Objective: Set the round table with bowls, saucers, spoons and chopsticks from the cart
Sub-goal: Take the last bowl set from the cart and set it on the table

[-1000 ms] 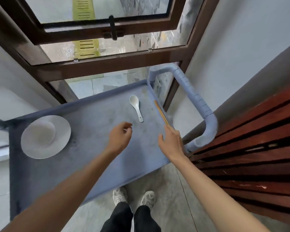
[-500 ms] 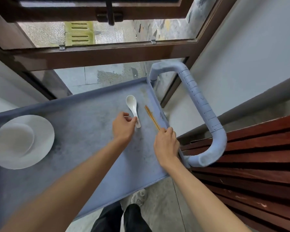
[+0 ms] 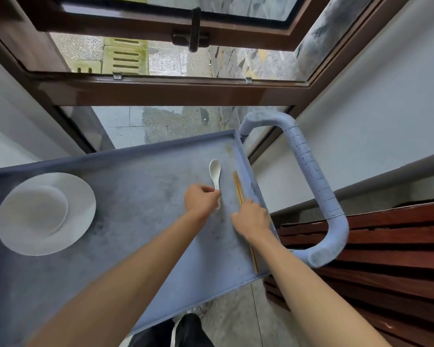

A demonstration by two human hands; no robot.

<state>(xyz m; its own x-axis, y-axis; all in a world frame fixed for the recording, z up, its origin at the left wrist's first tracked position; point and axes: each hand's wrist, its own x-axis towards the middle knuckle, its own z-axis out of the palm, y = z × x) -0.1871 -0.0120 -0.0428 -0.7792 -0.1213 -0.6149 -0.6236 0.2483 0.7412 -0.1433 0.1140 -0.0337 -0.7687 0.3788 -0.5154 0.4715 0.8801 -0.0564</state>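
Note:
A white ceramic spoon lies on the blue-grey cart tray, its bowl pointing away from me. My left hand is closed around the spoon's handle. Just to the right, wooden chopsticks lie along the tray's right rim, and my right hand is closed over their middle; their near ends show below my wrist. At the tray's left end a white bowl sits on a white saucer.
The cart's blue padded handle loops out to the right. A dark red slatted wooden bench stands close on the right. Ahead is a brown-framed window above a grey wall. My dark trousers and shoes show below the tray.
My left hand reached forward and closed on the spoon's handle. My right hand slid up over the chopsticks and closed on them. The view shifted right and nearer.

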